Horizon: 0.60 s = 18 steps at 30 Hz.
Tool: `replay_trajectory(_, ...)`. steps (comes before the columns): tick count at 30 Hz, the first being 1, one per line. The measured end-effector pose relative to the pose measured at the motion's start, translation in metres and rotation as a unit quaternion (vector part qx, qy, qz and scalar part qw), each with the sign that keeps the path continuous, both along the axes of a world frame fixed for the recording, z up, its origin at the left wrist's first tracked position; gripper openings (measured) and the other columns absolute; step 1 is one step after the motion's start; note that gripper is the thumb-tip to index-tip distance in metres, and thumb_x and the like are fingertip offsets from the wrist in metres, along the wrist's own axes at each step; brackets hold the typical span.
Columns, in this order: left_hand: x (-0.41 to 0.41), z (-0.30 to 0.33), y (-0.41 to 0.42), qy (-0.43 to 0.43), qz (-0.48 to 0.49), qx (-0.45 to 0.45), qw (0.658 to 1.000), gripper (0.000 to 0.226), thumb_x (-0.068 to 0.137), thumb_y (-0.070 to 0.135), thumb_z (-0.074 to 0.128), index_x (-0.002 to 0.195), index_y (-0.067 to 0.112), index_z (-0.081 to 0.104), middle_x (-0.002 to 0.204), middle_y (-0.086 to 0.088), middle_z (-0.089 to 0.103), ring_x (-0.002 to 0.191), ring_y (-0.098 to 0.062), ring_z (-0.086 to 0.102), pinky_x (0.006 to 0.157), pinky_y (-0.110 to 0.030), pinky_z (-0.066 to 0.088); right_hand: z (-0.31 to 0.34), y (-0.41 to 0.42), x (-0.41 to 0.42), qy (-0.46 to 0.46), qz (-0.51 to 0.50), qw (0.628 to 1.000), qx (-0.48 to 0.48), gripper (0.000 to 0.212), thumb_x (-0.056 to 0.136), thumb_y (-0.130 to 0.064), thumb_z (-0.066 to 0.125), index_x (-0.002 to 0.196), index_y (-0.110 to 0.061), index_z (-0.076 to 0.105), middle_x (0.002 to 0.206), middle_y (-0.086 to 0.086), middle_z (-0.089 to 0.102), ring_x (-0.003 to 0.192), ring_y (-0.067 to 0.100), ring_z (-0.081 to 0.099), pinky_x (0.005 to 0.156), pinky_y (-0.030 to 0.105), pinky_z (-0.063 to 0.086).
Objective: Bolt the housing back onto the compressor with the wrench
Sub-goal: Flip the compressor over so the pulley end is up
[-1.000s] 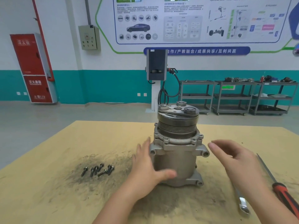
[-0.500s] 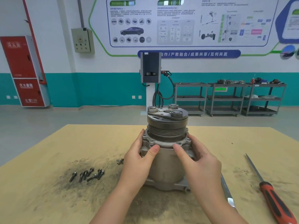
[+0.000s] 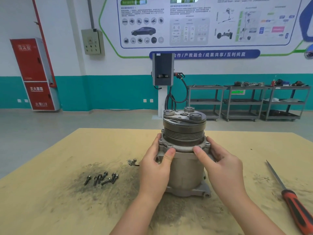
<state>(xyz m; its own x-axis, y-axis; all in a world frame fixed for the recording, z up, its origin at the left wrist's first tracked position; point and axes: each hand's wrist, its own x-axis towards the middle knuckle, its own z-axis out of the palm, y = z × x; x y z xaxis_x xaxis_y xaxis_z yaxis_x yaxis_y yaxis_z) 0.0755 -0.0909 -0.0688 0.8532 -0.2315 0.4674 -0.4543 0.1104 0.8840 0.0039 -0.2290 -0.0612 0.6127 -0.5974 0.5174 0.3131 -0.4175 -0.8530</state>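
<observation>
Both hands, left hand (image 3: 155, 168) and right hand (image 3: 223, 168), grip the housing (image 3: 183, 147) atop the compressor (image 3: 185, 175), probably aligning bolt holes; bolts (image 3: 101, 178) lie left of the compressor; no wrench is clearly visible.

The wall banner (image 3: 205, 54) reads, seemingly, "合作/产教融合/成果共享/互利共赢".

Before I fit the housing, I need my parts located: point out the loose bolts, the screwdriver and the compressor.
loose bolts (image 3: 101, 178): head view, middle of the cluster.
screwdriver (image 3: 295, 210): head view, red handle.
compressor (image 3: 185, 168): head view, bare body between the hands.
</observation>
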Motion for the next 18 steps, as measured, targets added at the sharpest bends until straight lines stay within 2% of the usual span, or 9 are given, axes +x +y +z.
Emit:
replay_trajectory(4,0.008,0.005,0.016,0.001,-0.038,0.075,0.996,0.073,0.079,0.056,0.056,0.147,0.030,0.045,0.143,0.023,0.052,0.129,0.012,0.045,0.109,-0.016,0.038,0.007,-0.004,-0.014,0.033,0.033,0.999,0.021,0.072,0.057,-0.059,0.069,0.125,-0.037,0.059,0.102,-0.035,0.065,0.105,-0.015,0.058,0.089,0.016,0.045)
replay_trajectory(6,0.022,0.007,0.038,-0.004,-0.006,0.113,0.994,0.049,0.088,0.054,0.050,0.133,0.036,0.057,0.131,0.025,0.059,0.120,0.012,0.052,0.101,-0.012,0.042,0.011,-0.017,-0.027,0.067,-0.013,0.997,0.021,0.054,0.062,-0.058,0.069,0.111,-0.037,0.064,0.102,-0.026,0.067,0.099,-0.008,0.063,0.086,0.023,0.047)
replay_trajectory(7,0.034,0.006,0.052,-0.001,0.052,0.127,0.991,0.031,0.096,0.046,0.050,0.122,0.035,0.062,0.123,0.021,0.063,0.115,0.005,0.058,0.096,-0.017,0.046,0.012,-0.030,-0.032,0.102,-0.075,0.992,-0.002,0.040,0.067,-0.059,0.068,0.097,-0.032,0.066,0.093,-0.020,0.068,0.088,-0.002,0.064,0.080,0.027,0.047)
replay_trajectory(9,0.063,0.001,0.078,0.014,0.182,0.261,0.948,0.013,0.101,0.020,0.054,0.106,0.025,0.066,0.113,0.004,0.066,0.109,-0.016,0.062,0.088,-0.030,0.046,0.010,-0.061,-0.039,0.273,-0.168,0.946,-0.055,0.041,0.082,-0.052,0.068,0.068,-0.015,0.055,0.065,-0.006,0.058,0.062,0.015,0.055,0.062,0.031,0.041)
replay_trajectory(10,0.075,-0.004,0.089,0.033,0.208,0.362,0.908,0.013,0.099,0.015,0.056,0.104,0.020,0.067,0.116,-0.004,0.064,0.111,-0.023,0.060,0.090,-0.031,0.045,0.008,-0.071,-0.041,0.394,-0.177,0.898,-0.081,0.047,0.087,-0.046,0.066,0.062,-0.011,0.046,0.056,-0.002,0.048,0.054,0.018,0.047,0.055,0.029,0.034)
replay_trajectory(12,0.089,-0.018,0.105,0.069,0.207,0.485,0.846,0.014,0.095,0.017,0.061,0.107,0.019,0.069,0.121,-0.008,0.063,0.117,-0.027,0.056,0.096,-0.032,0.045,0.000,-0.079,-0.039,0.588,-0.160,0.780,-0.142,0.046,0.091,-0.045,0.059,0.062,-0.013,0.042,0.055,-0.002,0.042,0.049,0.014,0.042,0.045,0.024,0.028)
replay_trajectory(13,0.091,-0.024,0.109,0.074,0.199,0.509,0.835,0.016,0.094,0.018,0.063,0.109,0.020,0.070,0.121,-0.007,0.064,0.118,-0.026,0.056,0.096,-0.031,0.045,-0.006,-0.081,-0.037,0.641,-0.147,0.733,-0.177,0.044,0.092,-0.048,0.056,0.065,-0.015,0.043,0.058,-0.004,0.043,0.049,0.009,0.042,0.042,0.020,0.026)
replay_trajectory(14,0.093,-0.029,0.111,0.068,0.196,0.518,0.830,0.018,0.094,0.019,0.065,0.110,0.022,0.071,0.119,-0.005,0.065,0.117,-0.025,0.057,0.094,-0.029,0.046,-0.011,-0.082,-0.035,0.665,-0.137,0.706,-0.200,0.043,0.093,-0.050,0.053,0.067,-0.017,0.044,0.061,-0.006,0.044,0.050,0.006,0.042,0.040,0.017,0.026)
replay_trajectory(18,0.095,-0.034,0.111,0.041,0.212,0.531,0.819,0.016,0.096,0.020,0.063,0.103,0.029,0.074,0.104,0.000,0.057,0.121,-0.028,0.045,0.093,-0.029,0.040,-0.024,-0.088,-0.030,0.653,-0.136,0.710,-0.226,0.039,0.098,-0.043,0.046,0.069,-0.016,0.040,0.065,-0.005,0.042,0.053,0.006,0.040,0.041,0.016,0.025)
